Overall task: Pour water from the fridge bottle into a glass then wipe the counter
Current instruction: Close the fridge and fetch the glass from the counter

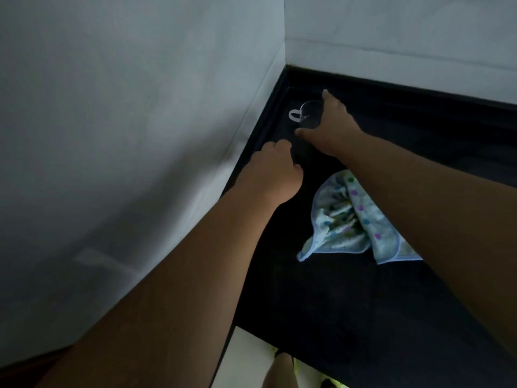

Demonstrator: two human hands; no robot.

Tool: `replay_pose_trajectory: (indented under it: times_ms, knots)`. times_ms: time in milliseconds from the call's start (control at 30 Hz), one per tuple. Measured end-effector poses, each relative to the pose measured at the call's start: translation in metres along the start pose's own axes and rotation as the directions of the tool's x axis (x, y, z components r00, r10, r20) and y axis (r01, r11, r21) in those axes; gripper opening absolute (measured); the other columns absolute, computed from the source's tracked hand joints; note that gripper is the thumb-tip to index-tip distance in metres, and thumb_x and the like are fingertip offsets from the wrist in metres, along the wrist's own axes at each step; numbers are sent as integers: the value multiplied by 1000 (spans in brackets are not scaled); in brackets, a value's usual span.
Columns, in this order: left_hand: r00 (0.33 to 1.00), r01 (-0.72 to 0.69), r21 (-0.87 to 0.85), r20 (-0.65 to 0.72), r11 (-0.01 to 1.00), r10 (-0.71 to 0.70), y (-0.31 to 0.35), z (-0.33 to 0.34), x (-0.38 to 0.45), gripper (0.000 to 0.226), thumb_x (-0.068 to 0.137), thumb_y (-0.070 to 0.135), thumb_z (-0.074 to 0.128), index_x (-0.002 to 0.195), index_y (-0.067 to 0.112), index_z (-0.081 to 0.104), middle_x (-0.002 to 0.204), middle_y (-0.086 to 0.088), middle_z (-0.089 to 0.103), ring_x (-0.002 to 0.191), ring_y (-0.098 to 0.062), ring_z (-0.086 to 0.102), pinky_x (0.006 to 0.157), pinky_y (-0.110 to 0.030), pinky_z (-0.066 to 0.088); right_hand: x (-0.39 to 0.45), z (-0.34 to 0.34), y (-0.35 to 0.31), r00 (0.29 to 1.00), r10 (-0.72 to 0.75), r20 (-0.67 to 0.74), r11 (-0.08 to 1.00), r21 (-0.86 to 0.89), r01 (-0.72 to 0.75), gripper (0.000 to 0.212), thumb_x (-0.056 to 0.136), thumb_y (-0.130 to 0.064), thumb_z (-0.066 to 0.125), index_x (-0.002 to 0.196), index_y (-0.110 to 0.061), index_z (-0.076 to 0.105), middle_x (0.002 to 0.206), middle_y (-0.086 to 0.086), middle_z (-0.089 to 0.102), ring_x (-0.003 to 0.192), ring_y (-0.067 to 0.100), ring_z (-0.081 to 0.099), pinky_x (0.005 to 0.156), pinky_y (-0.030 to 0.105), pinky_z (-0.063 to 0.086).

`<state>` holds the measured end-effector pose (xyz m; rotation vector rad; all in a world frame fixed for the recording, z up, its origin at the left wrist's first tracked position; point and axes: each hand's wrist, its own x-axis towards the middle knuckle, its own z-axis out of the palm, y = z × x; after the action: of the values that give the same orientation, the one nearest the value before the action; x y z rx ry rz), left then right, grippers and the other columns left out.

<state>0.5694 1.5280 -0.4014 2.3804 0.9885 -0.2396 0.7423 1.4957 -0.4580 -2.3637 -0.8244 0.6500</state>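
Head camera view, looking down into the corner of a dark, almost black counter (349, 298) where two pale grey-white walls (126, 107) meet. Two bare forearms reach from the near edge toward the far corner.

A clear glass mug with a looped handle (306, 114) stands upright on the counter, close to the corner. Its handle points left, toward the left wall. The right hand (331, 124) wraps around the right side of the mug, with the thumb curled along its near side and the fingers at its far rim, so the hand grips the glass.

The left hand (275, 166) sits just near and left of the mug, beside the left wall. Its fingers are curled inward into a loose fist. Whether it holds anything cannot be told in the dim light.

A crumpled pale blue cloth with coloured polka dots (347, 219) lies on the counter, nearer than the mug and partly under the right forearm. It is apart from both hands.

The water bottle is not visible anywhere in this view.
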Motion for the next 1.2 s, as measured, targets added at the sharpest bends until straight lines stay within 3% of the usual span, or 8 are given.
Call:
replay_pose_trajectory:
  times_ms: [167, 333, 467, 667, 767, 933, 1067, 1200]
  knots:
    - [1000, -11, -45, -18, 999, 11, -4, 1, 9, 56, 105, 23, 48, 159, 18, 32, 159, -12, 37, 134, -32, 52, 106, -49, 49, 15, 4, 1, 1000, 0, -19, 999, -49, -1, 85, 83, -44, 80, 152, -17, 38, 154, 14, 42, 136, 38, 49, 110, 47, 45]
    - [998, -28, -102, -55, 994, 22, -9, -3, 8, 67, 104, 14, 49, 164, 25, 21, 165, -10, 30, 136, -28, 51, 101, -36, 49, -23, -3, -4, 996, -87, 33, 996, 23, 87, 62, 81, -34, 84, 129, -12, 50, 127, 9, 60, 102, 21, 58, 80, 32, 44]
    - [997, -50, -191, -60, 980, 39, -4, -6, -12, 66, 106, 8, 42, 163, 38, 25, 156, -6, 44, 93, -12, 63, 65, -20, 47, -80, -17, -3, 992, -124, 39, 959, 263, 109, 53, 74, -28, 88, 115, -16, 57, 113, -1, 69, 101, 21, 69, 91, 45, 57]
    - [973, -183, -202, -178, 962, 148, 29, -10, -78, 31, 112, 25, 37, 138, 24, 54, 117, 2, 67, 91, -7, 63, 74, -24, 50, -175, -67, 1, 991, -119, 69, 817, 574, 58, 52, 75, -12, 89, 119, -25, 63, 115, -6, 73, 104, 8, 72, 97, 38, 59]
    - [957, -254, -180, -189, 950, 220, 47, -15, -116, 26, 112, 33, 37, 121, 18, 56, 104, -1, 69, 93, -16, 68, 84, -46, 56, -215, -94, 6, 992, -111, 51, 807, 588, 61, 56, 76, -10, 87, 123, -31, 63, 117, -7, 72, 107, 9, 71, 97, 38, 59]
    - [957, -288, -369, -131, 883, 258, 86, -24, -173, 24, 111, 37, 37, 108, 21, 55, 93, -3, 67, 86, -17, 68, 82, -51, 59, -280, -136, 8, 994, -105, -12, 817, 569, 93, 64, 76, -16, 89, 131, -32, 60, 124, -11, 68, 110, 6, 69, 96, 34, 59]
    - [969, -248, -529, -122, 811, 217, 124, -30, -202, 23, 107, 28, 39, 93, 14, 49, 75, -5, 50, 67, -13, 46, 65, -39, 41, -324, -169, -2, 987, -73, -140, 840, 525, 137, 64, 77, -23, 90, 132, -26, 59, 121, -12, 69, 101, 1, 69, 90, 16, 55]
    - [941, -323, -552, -98, 769, 324, 148, -41, -215, 29, 108, 28, 38, 81, 20, 44, 65, 8, 44, 59, -6, 41, 58, -24, 38, -358, -197, -5, 974, -23, -226, 861, 491, 134, 61, 77, -29, 89, 130, -28, 60, 116, -15, 71, 96, -1, 70, 87, 15, 56]
